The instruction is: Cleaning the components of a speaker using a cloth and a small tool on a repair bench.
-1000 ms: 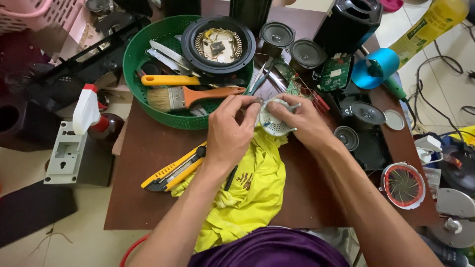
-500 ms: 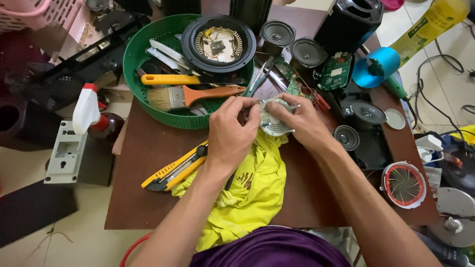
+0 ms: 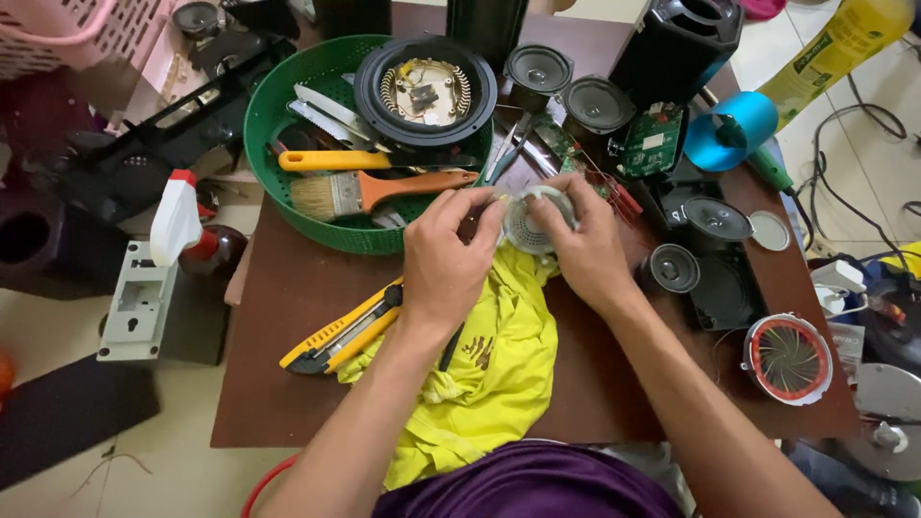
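My left hand (image 3: 449, 257) and my right hand (image 3: 580, 245) together hold a small round white perforated part (image 3: 530, 223), like a speaker grille, above a yellow cloth (image 3: 489, 374) on the brown table (image 3: 278, 384). The fingertips of both hands pinch its rim from either side. A dark slim tool (image 3: 451, 347) lies partly under my left wrist on the cloth. A yellow utility knife (image 3: 343, 329) rests just left of my left hand.
A green basket (image 3: 278, 182) at the back holds a paintbrush (image 3: 369, 192), a yellow-handled tool (image 3: 331, 160) and a large speaker driver (image 3: 424, 91). Small speakers (image 3: 595, 104), a green circuit board (image 3: 652, 142), a blue cylinder (image 3: 731, 129) and a red-rimmed coil (image 3: 789, 357) crowd the right side.
The round part has turned between my fingers, its perforated white face showing more. Both hands stay over the cloth.
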